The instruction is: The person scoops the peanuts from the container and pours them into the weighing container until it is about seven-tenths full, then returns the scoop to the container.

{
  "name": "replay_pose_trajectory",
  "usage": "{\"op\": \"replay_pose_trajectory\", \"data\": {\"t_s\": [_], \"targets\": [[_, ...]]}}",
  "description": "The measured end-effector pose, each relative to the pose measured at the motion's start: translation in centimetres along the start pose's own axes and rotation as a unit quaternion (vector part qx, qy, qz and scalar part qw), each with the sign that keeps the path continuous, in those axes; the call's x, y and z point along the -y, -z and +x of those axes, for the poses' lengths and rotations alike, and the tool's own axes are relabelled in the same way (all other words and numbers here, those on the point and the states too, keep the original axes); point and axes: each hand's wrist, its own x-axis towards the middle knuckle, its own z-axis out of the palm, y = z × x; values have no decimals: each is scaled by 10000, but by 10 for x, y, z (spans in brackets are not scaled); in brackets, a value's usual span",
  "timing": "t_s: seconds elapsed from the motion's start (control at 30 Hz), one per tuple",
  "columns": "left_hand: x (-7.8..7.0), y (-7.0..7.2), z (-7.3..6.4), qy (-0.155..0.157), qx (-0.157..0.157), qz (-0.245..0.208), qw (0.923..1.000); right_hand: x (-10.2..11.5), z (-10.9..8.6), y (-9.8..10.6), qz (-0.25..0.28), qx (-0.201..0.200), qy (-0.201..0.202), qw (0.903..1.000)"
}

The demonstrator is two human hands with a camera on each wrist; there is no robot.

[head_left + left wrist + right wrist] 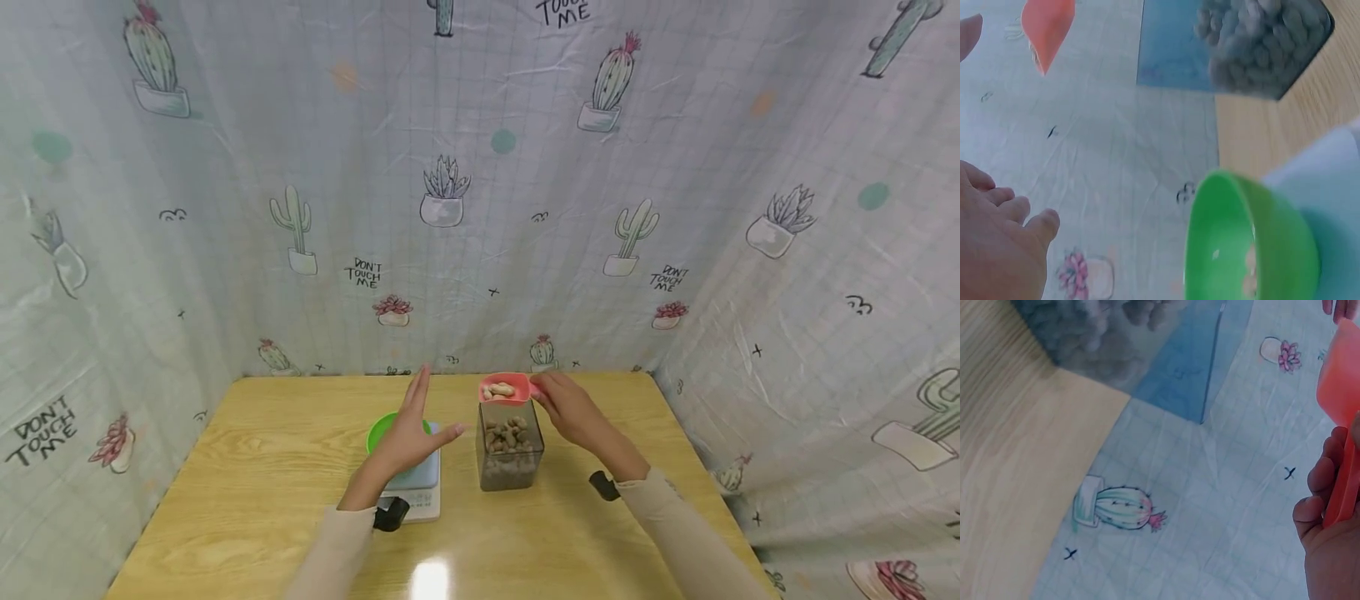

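Observation:
My right hand (567, 407) grips the handle of a red scoop (517, 385), fingers curled round it in the right wrist view. Several peanuts (498, 391) lie in the scoop, which is above the far rim of a clear square container (507, 477). Unshelled peanuts (510, 435) fill part of that container. My left hand (408, 437) hovers with fingers and thumb spread, holding nothing, over a green bowl (377, 431). In the left wrist view a few pale pieces (1250, 272) show inside the green bowl. The bowl stands on a white kitchen scale (424, 502), partly hidden by the left hand.
A wooden table (285, 467) carries everything. Behind it and along the sides hangs a curtain (495, 250) printed with cacti. The container stands just right of the scale, with a narrow gap between them.

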Motion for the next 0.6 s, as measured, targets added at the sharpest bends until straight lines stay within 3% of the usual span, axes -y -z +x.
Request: {"op": "replay_pose_trajectory", "data": {"t_s": [0.23,0.6], "targets": [[9,23,-18,238,-359,552,9975,10,12,-4,-8,-117,250,9996],[38,42,-39,371,-507,648,9959,26,28,-17,-8,104,299,9995]]}}
